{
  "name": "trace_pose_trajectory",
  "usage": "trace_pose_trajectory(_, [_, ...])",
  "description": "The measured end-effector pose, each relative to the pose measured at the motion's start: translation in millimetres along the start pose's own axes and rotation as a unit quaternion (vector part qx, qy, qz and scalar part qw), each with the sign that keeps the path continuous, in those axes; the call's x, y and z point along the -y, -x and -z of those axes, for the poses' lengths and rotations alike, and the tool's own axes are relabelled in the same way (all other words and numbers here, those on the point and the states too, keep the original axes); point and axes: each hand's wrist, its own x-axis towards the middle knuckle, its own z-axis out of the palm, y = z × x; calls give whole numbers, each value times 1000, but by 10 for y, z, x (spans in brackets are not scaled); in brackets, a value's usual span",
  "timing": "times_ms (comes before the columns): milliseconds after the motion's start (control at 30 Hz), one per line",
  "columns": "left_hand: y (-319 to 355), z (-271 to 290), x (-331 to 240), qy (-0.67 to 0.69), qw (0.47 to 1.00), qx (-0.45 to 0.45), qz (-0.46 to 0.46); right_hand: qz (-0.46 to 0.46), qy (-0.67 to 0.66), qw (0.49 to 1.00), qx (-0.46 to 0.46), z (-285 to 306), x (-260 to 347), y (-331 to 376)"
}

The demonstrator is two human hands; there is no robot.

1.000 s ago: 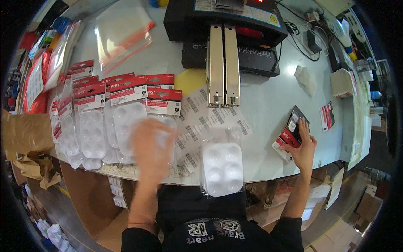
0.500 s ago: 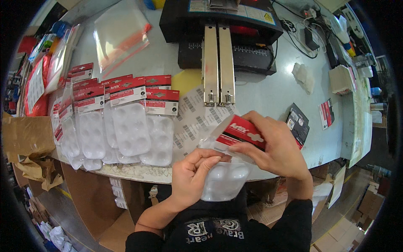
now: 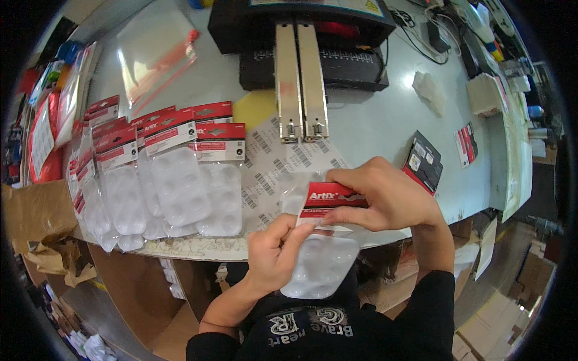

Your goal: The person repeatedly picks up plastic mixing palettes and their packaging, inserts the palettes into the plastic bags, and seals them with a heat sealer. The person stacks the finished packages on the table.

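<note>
Over the table's front edge, I hold a white plastic mixing palette (image 3: 319, 268) in a clear bag. A red, black and white header card (image 3: 322, 201) sits over the top of that bag. My right hand (image 3: 388, 195) is closed on the card, thumb in front and fingers behind. Lower down, my left hand (image 3: 277, 249) pinches the bag and the card's lower left corner. To the left lie several bagged palettes (image 3: 177, 186) with the same kind of card, overlapping in a pile.
A black machine with two metal bars (image 3: 301, 84) stands at the back. Beneath the bars lies a barcode label sheet (image 3: 262, 162). Dark folded cards (image 3: 422, 162) and a small red and white card (image 3: 465, 144) lie to the right. Clear bags (image 3: 156, 51) rest at the back left.
The header card has come down and turned flatter toward me, meeting the bag's top at my left fingers. The whole view has shifted slightly.
</note>
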Motion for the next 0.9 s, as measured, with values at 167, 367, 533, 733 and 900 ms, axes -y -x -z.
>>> trace_pose_trajectory(167, [-48, 31, 123, 15, 990, -131, -48, -196, -165, 956, -144, -143, -106, 136])
trace_pose_trajectory(367, [-91, 1, 183, 58, 985, -163, -15, -303, -371, 866, -143, -411, -116, 236])
trace_pose_trajectory(533, [-97, -29, 234, 78, 981, -178, 6, -326, -363, 848, -207, -554, -98, 239])
trace_pose_trajectory(733, [-93, -4, 253, 105, 984, -138, 33, -266, -346, 865, -247, -618, -91, 256])
trace_pose_trajectory(900, [-113, 3, 243, 72, 984, -161, 10, -255, -334, 876, -238, -665, -78, 299])
